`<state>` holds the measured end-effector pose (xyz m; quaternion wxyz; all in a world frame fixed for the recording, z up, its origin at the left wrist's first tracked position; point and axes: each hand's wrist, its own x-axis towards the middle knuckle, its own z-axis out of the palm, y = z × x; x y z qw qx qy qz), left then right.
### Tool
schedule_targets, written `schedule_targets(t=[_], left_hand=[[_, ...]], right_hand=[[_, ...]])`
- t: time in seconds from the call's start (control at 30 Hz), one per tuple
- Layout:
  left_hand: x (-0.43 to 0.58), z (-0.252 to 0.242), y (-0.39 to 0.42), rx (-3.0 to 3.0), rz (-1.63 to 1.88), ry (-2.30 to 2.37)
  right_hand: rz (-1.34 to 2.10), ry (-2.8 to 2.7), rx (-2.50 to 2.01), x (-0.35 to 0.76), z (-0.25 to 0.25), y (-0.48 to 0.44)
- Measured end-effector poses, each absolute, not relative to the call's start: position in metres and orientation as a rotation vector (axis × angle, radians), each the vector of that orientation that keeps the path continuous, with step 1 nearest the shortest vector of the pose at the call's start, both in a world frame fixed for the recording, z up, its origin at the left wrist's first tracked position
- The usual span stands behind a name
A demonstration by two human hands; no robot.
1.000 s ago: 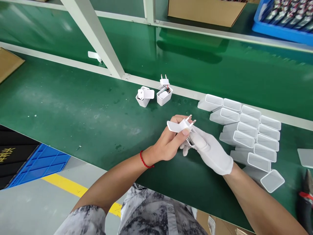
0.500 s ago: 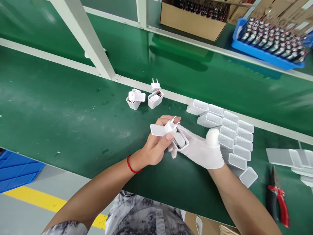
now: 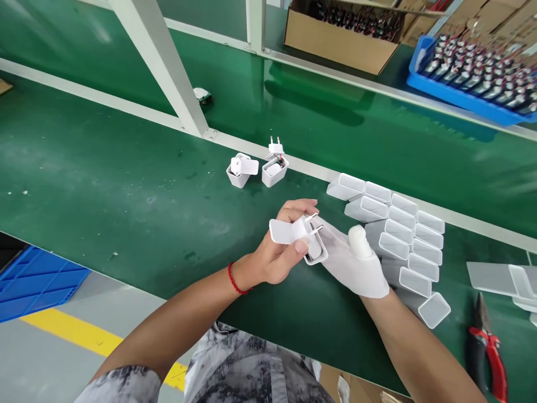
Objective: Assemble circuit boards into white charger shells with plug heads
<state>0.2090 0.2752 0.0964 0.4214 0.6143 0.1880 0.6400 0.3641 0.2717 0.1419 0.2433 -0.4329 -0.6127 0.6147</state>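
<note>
Fitting step, seemingly: left hand (image 3: pixel 279 257) clamped on plug cap (image 3: pixel 299 229) at open housing (image 3: pixel 318 259), right hand (image 3: pixel 356 271) gloved, grip hidden, can't tell; next calls for aligning cap.

Assembly workshop, factory type. Long green-topped bench (image 3: pixel 126 224) with pale metal frame (image 3: pixel 157 61), raised shelf (image 3: pixel 398 70) along far side. Like white casings (image 3: pixel 398 230) in close rows, right; two part-built plug units (image 3: pixel 274 176) toward far edge. Third unit (image 3: pixel 300 229) held over the near side; right hand (image 3: pixel 352 263) in white work glove. Red-and-black pliers (image 3: pixel 486 347), near right. On shelf: cardboard box (image 3: pixel 335 42) and blue tray (image 3: pixel 461 101), both full of small parts, repeated many times; cartons (image 3: pixel 486 19) beyond. Grey floor (image 3: pixel 117 313), yellow stripe (image 3: pixel 75 331), blue crate (image 3: pixel 42 280) near left
</note>
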Motion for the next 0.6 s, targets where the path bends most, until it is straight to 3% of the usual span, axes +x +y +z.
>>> schedule_targets(t=[0.2,0.4,0.6], left_hand=[[0.209,0.093,0.275,1.652,1.585,0.623],[0.204,0.091,0.277,1.631,1.385,0.748],[0.202,0.096,0.277,1.512,1.407,0.611]], right_hand=[[1.537,-1.792,-1.159,0.359,0.142,0.266],[1.07,-1.877,-1.625,0.355,0.148,0.256],[1.33,-1.193,-1.416,0.366,0.148,0.267]])
